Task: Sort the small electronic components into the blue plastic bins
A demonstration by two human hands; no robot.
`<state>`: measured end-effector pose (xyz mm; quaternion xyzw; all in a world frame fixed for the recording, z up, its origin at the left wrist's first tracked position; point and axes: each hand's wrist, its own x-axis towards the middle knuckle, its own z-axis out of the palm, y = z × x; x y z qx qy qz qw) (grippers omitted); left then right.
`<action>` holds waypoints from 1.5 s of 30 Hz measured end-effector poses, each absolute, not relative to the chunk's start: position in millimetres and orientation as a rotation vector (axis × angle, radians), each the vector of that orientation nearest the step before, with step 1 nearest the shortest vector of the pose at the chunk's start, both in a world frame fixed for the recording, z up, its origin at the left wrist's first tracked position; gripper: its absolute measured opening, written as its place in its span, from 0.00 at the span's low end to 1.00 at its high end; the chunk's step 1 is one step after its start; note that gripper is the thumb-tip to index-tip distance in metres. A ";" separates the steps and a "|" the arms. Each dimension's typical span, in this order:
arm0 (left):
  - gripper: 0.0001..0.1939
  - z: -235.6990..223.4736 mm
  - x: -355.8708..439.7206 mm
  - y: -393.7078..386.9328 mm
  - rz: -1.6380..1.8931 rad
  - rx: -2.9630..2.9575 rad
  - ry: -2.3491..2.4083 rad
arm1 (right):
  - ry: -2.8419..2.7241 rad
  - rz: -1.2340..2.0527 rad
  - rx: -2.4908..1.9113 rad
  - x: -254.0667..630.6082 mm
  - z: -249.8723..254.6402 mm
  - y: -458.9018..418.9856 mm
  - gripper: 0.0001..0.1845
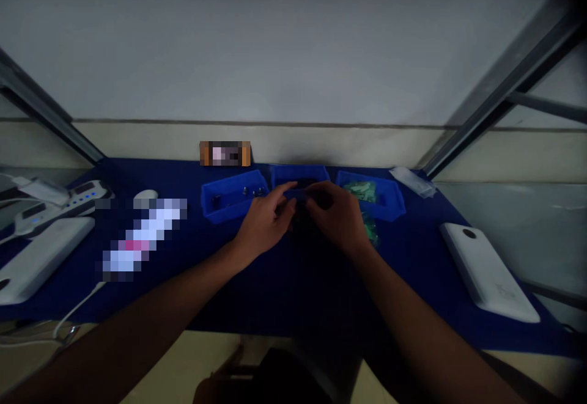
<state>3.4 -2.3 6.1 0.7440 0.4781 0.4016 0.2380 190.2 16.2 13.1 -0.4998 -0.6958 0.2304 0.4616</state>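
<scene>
My left hand (pixel 266 220) and my right hand (pixel 342 217) come together at the front of the middle blue bin (pixel 300 173). Their fingers are bent in a pinch, tip facing tip. Anything between them is lost in the dark, so I cannot make it out. Left of my left hand, a blue bin (pixel 213 213) holds several small shiny parts (pixel 252 192). Beside my right hand stands another blue bin (pixel 392 202) with green packets (pixel 362 190) in it. More green packaging (pixel 370 230) lies on the table, partly behind my right hand.
White power banks lie at the left (pixel 48 257) and right (pixel 488 272) of the blue table (pixel 275 306). A blurred lit device (pixel 142 239), a white mouse-like object (pixel 145 198) and a power strip (pixel 82 199) sit left. A clear bag (pixel 413 181) lies back right.
</scene>
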 end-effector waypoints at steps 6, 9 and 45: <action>0.18 0.1 0.7 4.6 1.156 2.034 1.300 | -1.609 0.897 -1.102 191.2 11.2 15.9 0.10; 0.14 0.8 -1.0 6.5 1.177 2.013 1.312 | -1.613 0.881 -1.108 191.1 13.5 15.2 0.09; 0.16 -1.7 -0.4 10.6 1.275 1.873 1.106 | -1.955 0.341 -0.953 189.8 10.2 15.1 0.13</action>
